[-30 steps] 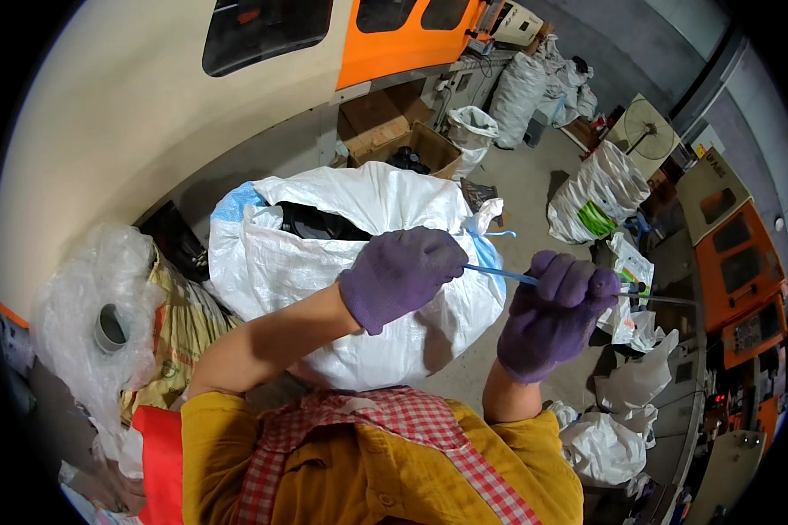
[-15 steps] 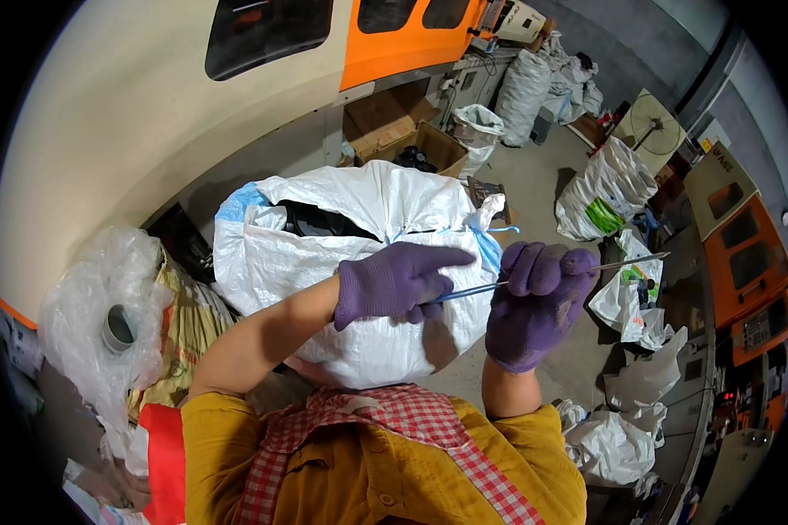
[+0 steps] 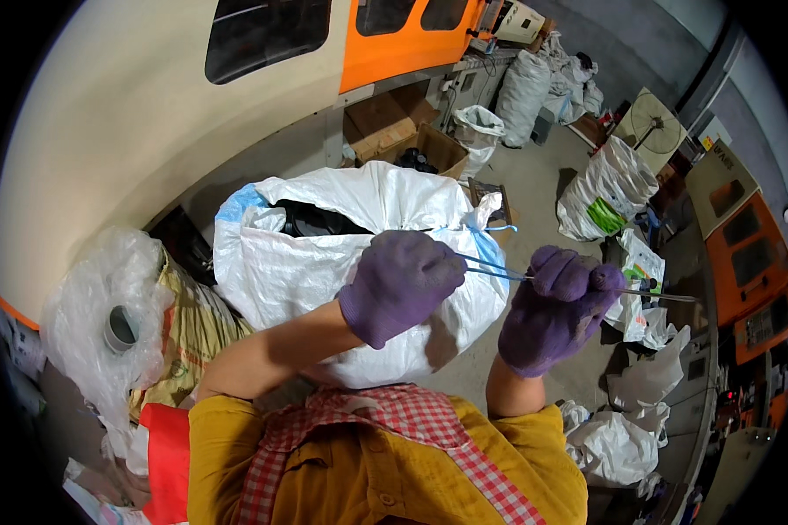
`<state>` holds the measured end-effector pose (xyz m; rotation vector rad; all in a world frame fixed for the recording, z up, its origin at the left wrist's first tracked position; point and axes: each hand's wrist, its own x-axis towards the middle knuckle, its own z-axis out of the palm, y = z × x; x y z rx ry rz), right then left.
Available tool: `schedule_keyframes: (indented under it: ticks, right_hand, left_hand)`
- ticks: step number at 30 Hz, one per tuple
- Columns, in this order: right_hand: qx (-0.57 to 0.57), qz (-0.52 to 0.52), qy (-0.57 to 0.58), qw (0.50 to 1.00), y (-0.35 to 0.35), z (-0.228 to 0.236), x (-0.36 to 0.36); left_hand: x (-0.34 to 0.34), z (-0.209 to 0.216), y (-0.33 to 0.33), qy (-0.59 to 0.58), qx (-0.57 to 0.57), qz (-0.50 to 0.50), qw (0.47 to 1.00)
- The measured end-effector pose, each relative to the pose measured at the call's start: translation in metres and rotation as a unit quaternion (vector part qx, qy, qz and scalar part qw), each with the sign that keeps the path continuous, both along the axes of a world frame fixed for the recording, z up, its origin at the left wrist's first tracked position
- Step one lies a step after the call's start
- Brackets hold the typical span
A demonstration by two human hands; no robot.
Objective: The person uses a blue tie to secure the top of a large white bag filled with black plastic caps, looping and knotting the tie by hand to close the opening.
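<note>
A large white woven sack point(image 3: 324, 271) stands before me, its mouth partly gathered, with black parts point(image 3: 311, 219) showing through a gap at the left. My left hand point(image 3: 404, 284), in a purple knit glove, is closed over the sack on blue string point(image 3: 490, 266). Two strands of it stretch across to my right hand point(image 3: 562, 306), also gloved in purple. That fist grips a long thin metal needle point(image 3: 661, 296), whose tip sticks out to the right. The string meets the needle's other end beside my right fingers. More blue string hangs at the sack's tied right corner point(image 3: 488, 214).
A cream and orange machine point(image 3: 236, 114) runs along the left and back. Behind the sack is a cardboard box point(image 3: 442, 149) of black parts. White sacks point(image 3: 604, 188) stand at the right. Clear plastic and a yellowish sack point(image 3: 197, 332) lie at the left.
My left hand has gone from extended fingers to a closed grip on the string. My right hand has moved right and slightly down with the needle, and the strands between the hands are longer.
</note>
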<state>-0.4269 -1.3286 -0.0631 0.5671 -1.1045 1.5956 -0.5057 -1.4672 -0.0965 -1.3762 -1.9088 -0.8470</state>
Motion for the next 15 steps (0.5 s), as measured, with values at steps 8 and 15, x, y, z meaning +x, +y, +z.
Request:
schedule_keyframes:
  ticks: [8,15]
  right_hand:
    - [-0.014,0.053,-0.012,0.998,-0.003,0.004,0.001]
    - [-0.084,0.196,-0.068,0.975,-0.012,0.012,0.011]
  left_hand:
    - [0.010,-0.018,0.004,-0.033,-0.156,-0.033,0.987]
    - [0.073,0.022,-0.011,-0.118,-0.136,-0.198,0.964]
